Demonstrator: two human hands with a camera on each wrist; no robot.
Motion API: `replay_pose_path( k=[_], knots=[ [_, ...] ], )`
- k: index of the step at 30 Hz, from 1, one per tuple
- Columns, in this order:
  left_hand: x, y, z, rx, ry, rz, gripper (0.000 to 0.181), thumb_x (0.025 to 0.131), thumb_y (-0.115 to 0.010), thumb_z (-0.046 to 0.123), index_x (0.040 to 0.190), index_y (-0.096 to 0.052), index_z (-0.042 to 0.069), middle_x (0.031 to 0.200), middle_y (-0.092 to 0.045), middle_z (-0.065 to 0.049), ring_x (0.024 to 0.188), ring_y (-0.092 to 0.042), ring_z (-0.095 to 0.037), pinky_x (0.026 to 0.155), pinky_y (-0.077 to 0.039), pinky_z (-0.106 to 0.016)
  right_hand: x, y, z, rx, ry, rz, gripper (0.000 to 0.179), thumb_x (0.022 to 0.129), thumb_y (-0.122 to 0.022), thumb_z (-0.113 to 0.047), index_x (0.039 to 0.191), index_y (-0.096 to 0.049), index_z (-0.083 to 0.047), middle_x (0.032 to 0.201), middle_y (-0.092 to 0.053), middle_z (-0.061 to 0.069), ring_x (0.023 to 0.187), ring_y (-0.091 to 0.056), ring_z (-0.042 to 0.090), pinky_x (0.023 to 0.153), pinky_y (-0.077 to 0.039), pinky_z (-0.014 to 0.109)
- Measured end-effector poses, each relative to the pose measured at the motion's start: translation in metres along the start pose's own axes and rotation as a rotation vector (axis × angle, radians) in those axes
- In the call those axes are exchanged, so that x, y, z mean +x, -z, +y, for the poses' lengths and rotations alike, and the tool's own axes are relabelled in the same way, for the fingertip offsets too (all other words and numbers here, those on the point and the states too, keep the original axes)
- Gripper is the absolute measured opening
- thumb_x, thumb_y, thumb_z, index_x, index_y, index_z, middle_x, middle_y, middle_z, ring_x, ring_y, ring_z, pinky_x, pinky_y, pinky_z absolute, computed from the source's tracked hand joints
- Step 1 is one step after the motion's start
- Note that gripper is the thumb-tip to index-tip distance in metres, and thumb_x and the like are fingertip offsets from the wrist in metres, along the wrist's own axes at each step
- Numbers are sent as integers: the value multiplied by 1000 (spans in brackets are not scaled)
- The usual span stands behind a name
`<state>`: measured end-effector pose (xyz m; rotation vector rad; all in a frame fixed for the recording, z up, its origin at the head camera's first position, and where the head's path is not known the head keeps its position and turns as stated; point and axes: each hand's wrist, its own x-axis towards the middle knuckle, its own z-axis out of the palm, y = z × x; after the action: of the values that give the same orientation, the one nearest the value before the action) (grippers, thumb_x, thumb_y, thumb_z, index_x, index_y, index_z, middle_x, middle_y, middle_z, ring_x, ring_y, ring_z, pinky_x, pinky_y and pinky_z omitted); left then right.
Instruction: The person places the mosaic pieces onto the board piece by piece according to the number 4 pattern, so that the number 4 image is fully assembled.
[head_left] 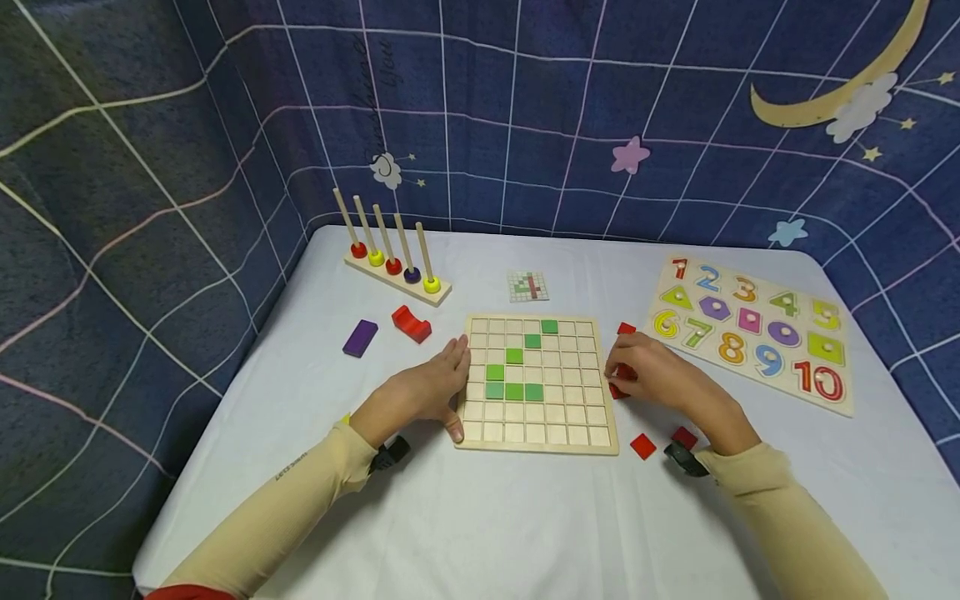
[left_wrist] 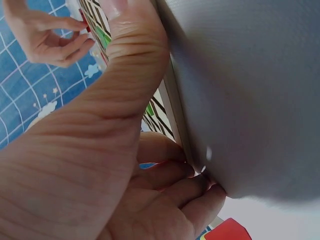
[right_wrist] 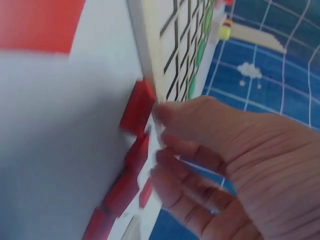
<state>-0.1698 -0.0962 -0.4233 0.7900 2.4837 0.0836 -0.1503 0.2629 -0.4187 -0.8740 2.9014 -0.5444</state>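
A wooden grid board (head_left: 536, 448) lies on the table, with several green square tiles (head_left: 514, 356) in its cells. My left hand (head_left: 423, 383) rests along the board's left edge, fingers spread and the thumb near its front corner. My right hand (head_left: 660, 371) is at the board's right edge, its fingers bent loosely over red square tiles (head_left: 625, 372). In the right wrist view, the thumb tip is right beside a red tile (right_wrist: 137, 107) at the board's rim, and nothing shows between thumb and fingers. More red tiles (right_wrist: 122, 192) lie in a row below the fingertips.
Loose red tiles (head_left: 642, 447) lie near my right wrist. A small pattern card (head_left: 528, 286) is behind the board. A peg stacker (head_left: 397, 279), a red curved block (head_left: 412, 323) and a purple block (head_left: 360, 337) stand left. A number puzzle (head_left: 750, 333) lies right.
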Motion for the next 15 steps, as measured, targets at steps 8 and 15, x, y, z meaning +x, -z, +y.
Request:
replay_pose_path(
  k=[8, 15],
  knots=[
    [0, -1, -1, 5, -2, 5, 139, 71, -93, 48, 166, -12, -13, 178, -1, -30, 169, -6, -42, 137, -20, -48, -5, 0, 15, 0, -76, 0, 10, 86, -83, 0, 91, -78, -7, 92, -67, 5, 85, -58, 19, 77, -57, 36],
    [0, -1, -2, 5, -9, 8, 138, 72, -92, 48, 166, -12, -13, 178, -1, -30, 168, -6, -43, 137, -20, -48, -1, 1, 17, -2, -43, 4, 13, 84, -82, 2, 90, -77, -8, 86, -63, 4, 80, -55, 17, 70, -50, 28]
  ],
)
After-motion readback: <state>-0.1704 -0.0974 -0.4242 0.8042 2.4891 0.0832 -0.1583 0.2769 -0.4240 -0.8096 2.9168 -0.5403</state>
